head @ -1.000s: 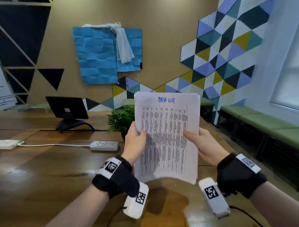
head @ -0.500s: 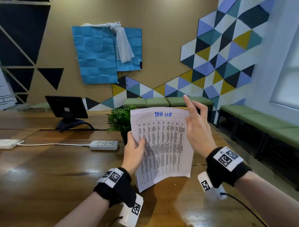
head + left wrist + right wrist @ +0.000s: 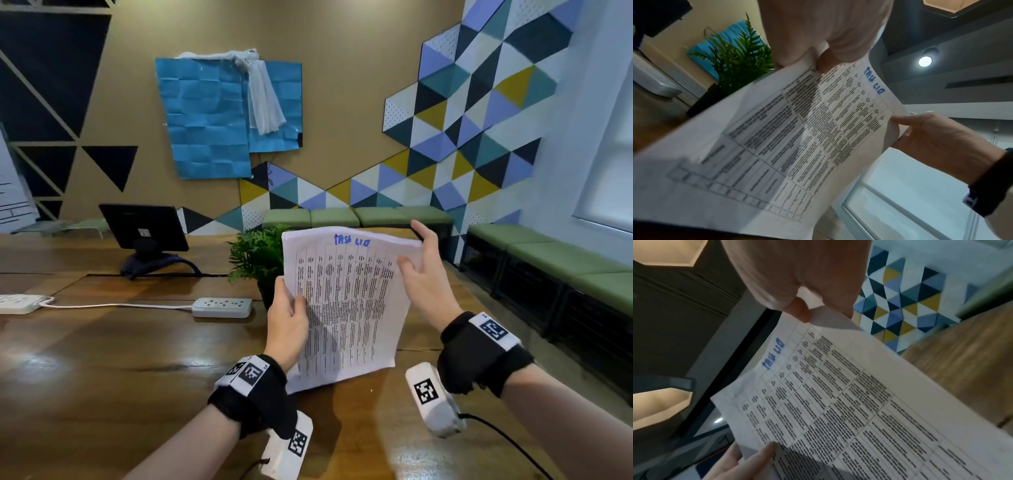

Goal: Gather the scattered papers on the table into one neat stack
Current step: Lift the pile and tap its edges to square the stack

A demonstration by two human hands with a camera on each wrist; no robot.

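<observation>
A stack of white printed papers [image 3: 346,308] with blue handwriting at the top stands nearly upright, its bottom edge down at the wooden table [image 3: 102,359]. My left hand [image 3: 287,318] grips the left edge at mid height, thumb on the front. My right hand [image 3: 421,270] pinches the upper right corner, thumb on the printed face and fingers behind. In the left wrist view the papers [image 3: 797,138] run from my left hand [image 3: 824,32] to the right hand [image 3: 931,134]. The right wrist view shows my right hand [image 3: 803,280] pinching the papers [image 3: 849,402] at the corner.
A small potted plant [image 3: 257,257] stands just behind the stack's left side. A white power strip [image 3: 222,307] with its cable lies to the left, and a dark monitor [image 3: 142,226] stands further back. Green benches [image 3: 548,260] line the right wall.
The stack has come down from in front of me to the tabletop. My right hand let go of the right edge, rose, and now pinches the upper right corner.
</observation>
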